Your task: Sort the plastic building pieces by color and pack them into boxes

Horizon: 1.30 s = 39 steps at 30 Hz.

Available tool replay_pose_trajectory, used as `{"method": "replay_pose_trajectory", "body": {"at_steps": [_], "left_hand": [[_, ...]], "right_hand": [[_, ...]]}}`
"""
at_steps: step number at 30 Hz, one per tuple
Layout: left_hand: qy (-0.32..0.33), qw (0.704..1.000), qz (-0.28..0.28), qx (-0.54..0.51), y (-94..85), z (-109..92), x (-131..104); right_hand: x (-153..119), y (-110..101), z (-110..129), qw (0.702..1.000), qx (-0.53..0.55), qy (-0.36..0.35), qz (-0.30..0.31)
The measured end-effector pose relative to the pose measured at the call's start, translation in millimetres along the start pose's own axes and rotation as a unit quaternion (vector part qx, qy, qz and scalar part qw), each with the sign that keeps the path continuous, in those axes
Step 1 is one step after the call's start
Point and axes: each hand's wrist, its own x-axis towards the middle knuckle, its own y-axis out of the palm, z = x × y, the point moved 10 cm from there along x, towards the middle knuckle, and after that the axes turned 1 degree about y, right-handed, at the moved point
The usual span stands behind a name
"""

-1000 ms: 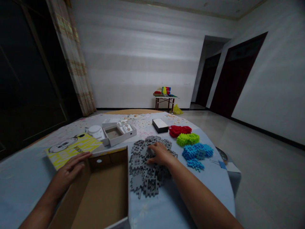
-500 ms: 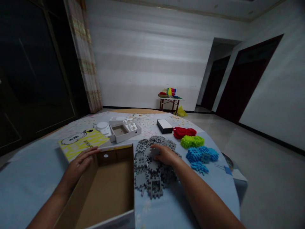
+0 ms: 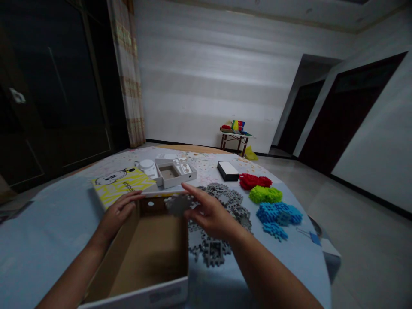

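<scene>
A cardboard box [image 3: 154, 253], brown inside and bare-bottomed, stands in front of me. My left hand [image 3: 117, 214] grips its far left rim, fingers lying along the edge. My right hand [image 3: 209, 212] pinches a flat grey notched building piece [image 3: 178, 205] between thumb and fingers, above the box's far right corner. Beneath and beyond that hand spreads a heap of grey notched building pieces [image 3: 215, 253], partly hidden by my hand and forearm.
Red pieces [image 3: 254, 181], lime green pieces [image 3: 265, 194] and blue pieces [image 3: 278, 212] lie in piles on the right. Behind stand a black-and-white box [image 3: 228, 171] and a white open box [image 3: 182, 178]. A yellow printed lid [image 3: 120, 182] lies at the left on the tablecloth [image 3: 48, 244].
My right hand has lifted off the grey heap and moved left to the box with a grey piece. The left hand stays on the rim. The view has shifted slightly left.
</scene>
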Motion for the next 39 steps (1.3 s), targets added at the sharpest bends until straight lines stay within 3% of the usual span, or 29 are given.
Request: {"method": "replay_pose_trajectory", "body": {"at_steps": [3,6,8,12,15,17,28,34,39], "left_hand": [[-0.004,1.0,0.007,0.008,-0.9,-6.2,-0.4],[-0.004,1.0,0.003,0.007,-1.9,-8.1,-0.7],[-0.003,1.0,0.0,-0.001,-1.2,-6.4,-0.8],[-0.005,1.0,-0.013,-0.009,0.4,0.5,-0.5],[-0.01,1.0,-0.015,-0.007,0.6,1.2,-0.1],[-0.013,1.0,-0.008,-0.002,0.9,-0.8,0.1],[-0.031,1.0,-0.002,0.001,4.7,9.1,-1.8],[-0.013,0.999,-0.002,0.038,6.2,-6.2,1.4],[-0.008,0.996,0.056,0.067,3.9,-21.0,2.0]], "right_hand": [[-1.6,2.2,-4.1,1.0,-0.006,-0.008,0.017],[-4.1,-22.5,-25.8,0.998,-0.054,0.038,-0.022],[-8.9,-33.3,-44.6,0.992,-0.088,0.088,-0.005],[-30.8,-26.5,-77.8,0.958,-0.187,0.166,0.142],[-50.7,-14.5,-92.5,0.916,-0.269,0.166,0.247],[-58.7,-10.1,-99.4,0.901,-0.292,0.16,0.277],[-45.3,-18.5,-110.4,0.915,-0.283,0.159,0.241],[-38.6,-17.4,-102.9,0.918,-0.309,0.127,0.215],[-44.1,-10.2,-110.6,0.915,-0.306,0.13,0.23]]}}
